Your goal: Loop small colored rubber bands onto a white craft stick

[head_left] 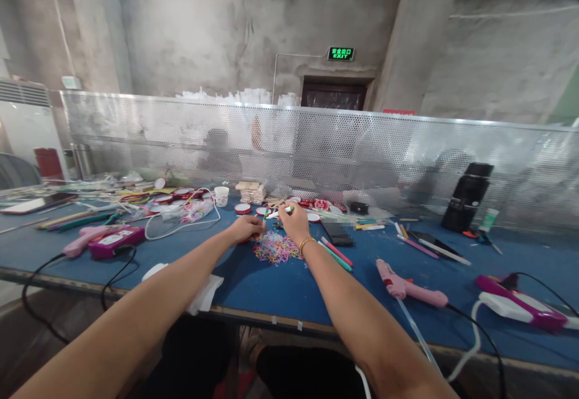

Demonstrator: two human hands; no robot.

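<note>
My right hand (293,223), with a beaded bracelet at the wrist, is closed around a white marker (281,210) with green at its end. To its left, my left hand (250,229) pinches a slim upright stick-like thing with a green top (266,213); its lower part is hard to make out. Just below both hands lies a loose pile of small multicoloured rubber bands (277,250). Beside my right wrist rest a red-pink marker (337,252) and a teal marker (335,257). Round red-rimmed pieces (243,209) lie behind my hands.
A pink glue gun (409,287) lies at right, near a purple-white power strip (520,305) with trailing cables. Another pink glue gun (84,241) is at left. A black phone (338,232), paper cup (221,196) and black bottle (468,197) stand or lie farther back, before a perforated metal screen (316,145).
</note>
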